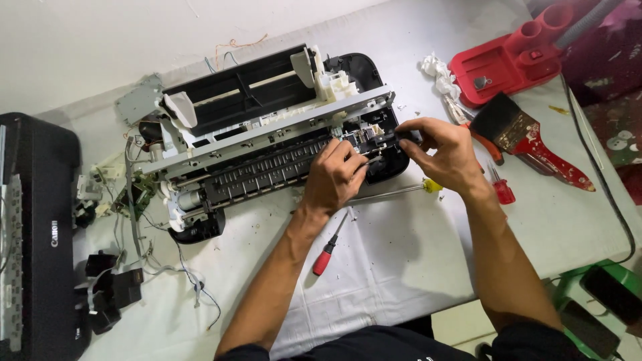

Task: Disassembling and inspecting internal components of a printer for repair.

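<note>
Opened printer (267, 144) (cover off, mechanism bare) lies askew on table

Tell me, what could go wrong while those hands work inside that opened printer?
Both hands, left hand and right hand, pinch small parts at the printer; one might slip and drop inside. Loose wires by its left end could snag. The red-handled screwdriver under the left forearm might get knocked away.

Your near side is open cloth (401, 261), only the red screwdriver (328, 251) and yellow one (401, 192) lie there. Right of the printer (267, 140): brush (528, 137), red tray (508, 60) crowd it. Left: loose parts (110, 287), black cover (37, 234) block.
</note>
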